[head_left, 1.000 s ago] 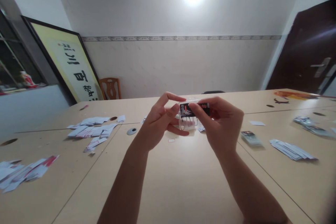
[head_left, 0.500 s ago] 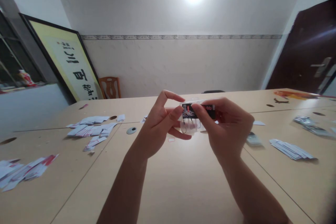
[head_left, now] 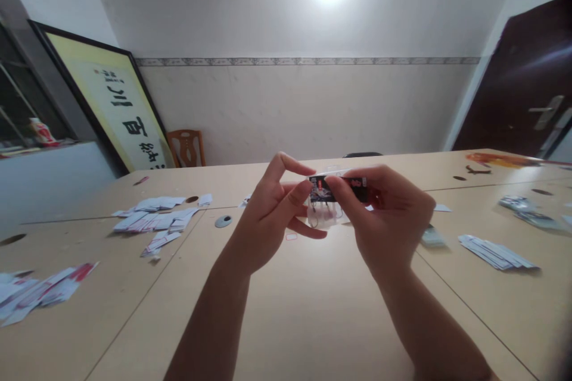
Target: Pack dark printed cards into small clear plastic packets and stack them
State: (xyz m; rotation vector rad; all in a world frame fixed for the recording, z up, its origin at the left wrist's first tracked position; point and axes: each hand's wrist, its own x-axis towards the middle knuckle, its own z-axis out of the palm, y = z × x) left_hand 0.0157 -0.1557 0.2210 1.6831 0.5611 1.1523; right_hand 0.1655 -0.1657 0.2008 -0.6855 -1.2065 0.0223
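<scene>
Above the table, both hands meet around a small clear plastic box (head_left: pixel 324 218) with dark curved fish hooks visible inside. My left hand (head_left: pixel 272 214) grips its left side, thumb in front and the other fingers around the edge. A black printed label (head_left: pixel 319 189) with red and white marks lies across the upper front of the box. My right hand (head_left: pixel 386 208) is closed on the label's right part, its thumb pressing the front. Its other fingers are mostly hidden behind, so how far they touch the box cannot be seen.
White paper packets (head_left: pixel 156 220) lie scattered on the left of the table (head_left: pixel 313 309), with more packets (head_left: pixel 44 292) nearer. Flat white packets (head_left: pixel 496 253) and clear packs (head_left: pixel 521 205) rest at right. A small red-edged paper (head_left: pixel 291 237) lies below the hands.
The hands, box and label keep nearly the same position. The view has shifted only slightly.
</scene>
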